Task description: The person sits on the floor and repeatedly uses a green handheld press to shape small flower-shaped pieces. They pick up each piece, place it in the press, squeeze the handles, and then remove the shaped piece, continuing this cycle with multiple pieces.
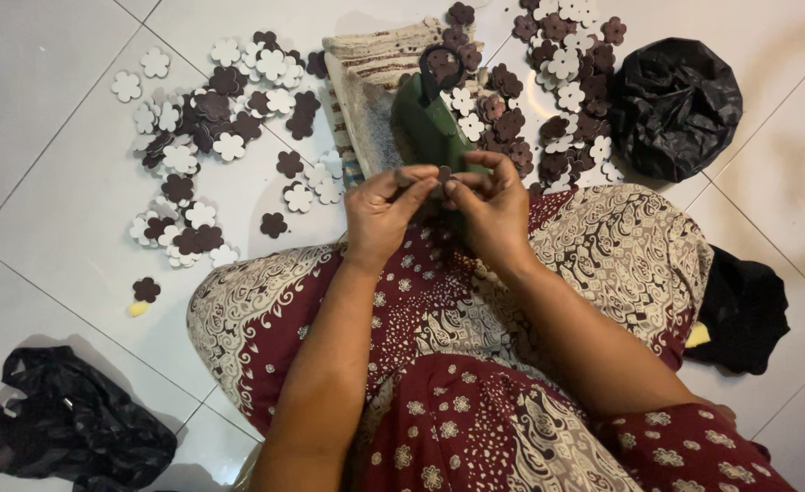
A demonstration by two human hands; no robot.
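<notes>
I sit on a white tiled floor with a maroon patterned cloth over my knees. My left hand and my right hand meet in front of me, fingertips pinched together on a small dark brown piece. Just beyond my fingers lies a green tool with a black loop handle, resting on a folded striped cloth. Flower-shaped cut-outs in dark brown and white are scattered on the floor at the left and at the upper right.
A black plastic bag sits at the upper right, another at the lower left, and a black cloth beside my right knee. A lone brown flower piece lies at the left with a small yellow scrap beside it.
</notes>
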